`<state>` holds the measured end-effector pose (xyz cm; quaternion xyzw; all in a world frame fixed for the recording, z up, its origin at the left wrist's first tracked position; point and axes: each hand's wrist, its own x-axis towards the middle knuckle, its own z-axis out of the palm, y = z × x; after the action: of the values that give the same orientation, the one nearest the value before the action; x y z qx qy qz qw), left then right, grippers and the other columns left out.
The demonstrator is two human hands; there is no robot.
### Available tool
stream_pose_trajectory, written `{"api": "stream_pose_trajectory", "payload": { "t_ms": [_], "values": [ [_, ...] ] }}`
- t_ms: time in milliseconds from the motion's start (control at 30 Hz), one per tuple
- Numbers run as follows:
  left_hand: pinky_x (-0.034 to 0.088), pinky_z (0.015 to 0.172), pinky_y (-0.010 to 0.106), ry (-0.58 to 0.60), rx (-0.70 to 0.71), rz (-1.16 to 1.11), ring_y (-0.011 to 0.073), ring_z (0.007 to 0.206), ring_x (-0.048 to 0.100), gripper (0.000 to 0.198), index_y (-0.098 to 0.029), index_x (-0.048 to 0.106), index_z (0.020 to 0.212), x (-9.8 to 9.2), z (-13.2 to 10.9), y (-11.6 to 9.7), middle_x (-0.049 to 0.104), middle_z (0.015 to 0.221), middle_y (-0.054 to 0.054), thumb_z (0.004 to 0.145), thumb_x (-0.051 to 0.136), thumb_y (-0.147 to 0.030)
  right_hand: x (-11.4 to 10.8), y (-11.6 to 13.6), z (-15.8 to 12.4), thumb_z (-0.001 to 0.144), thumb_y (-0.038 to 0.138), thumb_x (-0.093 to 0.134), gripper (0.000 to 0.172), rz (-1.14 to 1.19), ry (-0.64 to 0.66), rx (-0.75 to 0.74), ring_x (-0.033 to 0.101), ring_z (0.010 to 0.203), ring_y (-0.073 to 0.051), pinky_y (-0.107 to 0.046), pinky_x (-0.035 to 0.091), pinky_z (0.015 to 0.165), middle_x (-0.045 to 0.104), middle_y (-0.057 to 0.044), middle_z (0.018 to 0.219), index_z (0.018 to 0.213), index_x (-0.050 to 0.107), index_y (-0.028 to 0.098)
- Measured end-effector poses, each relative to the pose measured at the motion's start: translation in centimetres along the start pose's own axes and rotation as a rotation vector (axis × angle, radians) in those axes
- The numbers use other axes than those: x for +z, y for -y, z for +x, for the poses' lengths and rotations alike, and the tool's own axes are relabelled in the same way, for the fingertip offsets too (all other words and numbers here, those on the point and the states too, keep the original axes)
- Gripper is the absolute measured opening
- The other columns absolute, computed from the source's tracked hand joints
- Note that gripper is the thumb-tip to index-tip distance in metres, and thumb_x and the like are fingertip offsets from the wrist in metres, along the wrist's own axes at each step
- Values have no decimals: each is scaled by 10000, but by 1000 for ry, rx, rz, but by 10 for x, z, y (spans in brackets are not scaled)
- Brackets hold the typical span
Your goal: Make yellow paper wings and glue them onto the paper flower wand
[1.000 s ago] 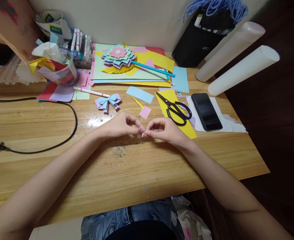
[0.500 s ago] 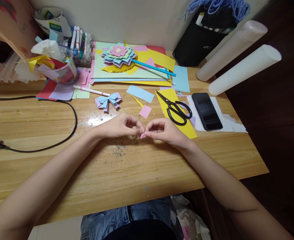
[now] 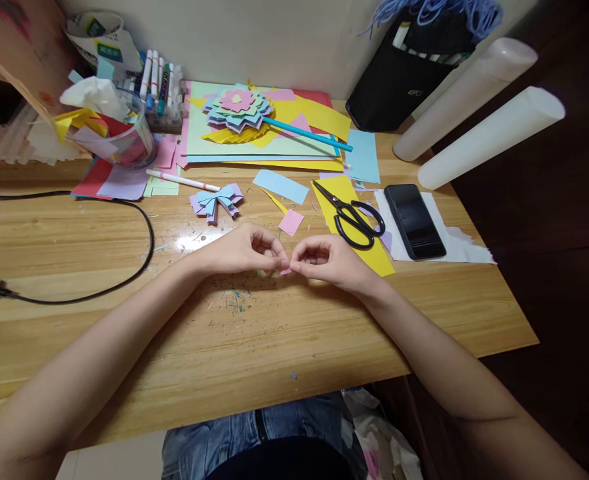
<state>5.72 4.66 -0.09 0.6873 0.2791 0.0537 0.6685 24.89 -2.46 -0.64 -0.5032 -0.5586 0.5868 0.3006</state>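
Note:
My left hand (image 3: 251, 250) and my right hand (image 3: 327, 259) meet fingertip to fingertip above the desk. Both pinch a tiny pink paper piece (image 3: 285, 271), mostly hidden by the fingers. Just beyond them lies a pink paper square (image 3: 291, 223). Black-handled scissors (image 3: 351, 217) rest on a yellow sheet (image 3: 380, 264) beyond my right hand. A blue and purple paper bow (image 3: 217, 202) sits beyond my left hand, and a light blue strip (image 3: 281, 186) lies farther back.
A layered paper flower (image 3: 237, 107) on a blue stick lies on stacked coloured paper at the back. A phone (image 3: 415, 221) is at the right, a cup of scraps (image 3: 141, 143) at the left. A black cable (image 3: 150, 247) curves across the left side.
Less of the pink piece shows below my fingertips than before. Both hands keep nearly the same place and pinch.

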Motion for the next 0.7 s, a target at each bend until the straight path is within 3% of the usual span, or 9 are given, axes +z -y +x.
{"api": "stream_pose_trajectory", "payload": {
  "t_ms": [300,700],
  "values": [
    [393,521,178,-20,-13,-13,69,540,533,97,-133,664,726,2,1,-1,629,611,-7,653,600,-144,0,-2,0,727,302,670,152,-7,5,-6,497,557,-79,-224,380,512,622,-10,671,745,661,150],
    [379,533,183,28,28,-21,69,553,522,91,-128,671,750,-1,-1,0,625,622,2,698,620,-182,0,0,0,729,303,675,151,15,34,-10,515,574,-89,-231,388,533,621,-7,674,734,644,155]
  ]
}}
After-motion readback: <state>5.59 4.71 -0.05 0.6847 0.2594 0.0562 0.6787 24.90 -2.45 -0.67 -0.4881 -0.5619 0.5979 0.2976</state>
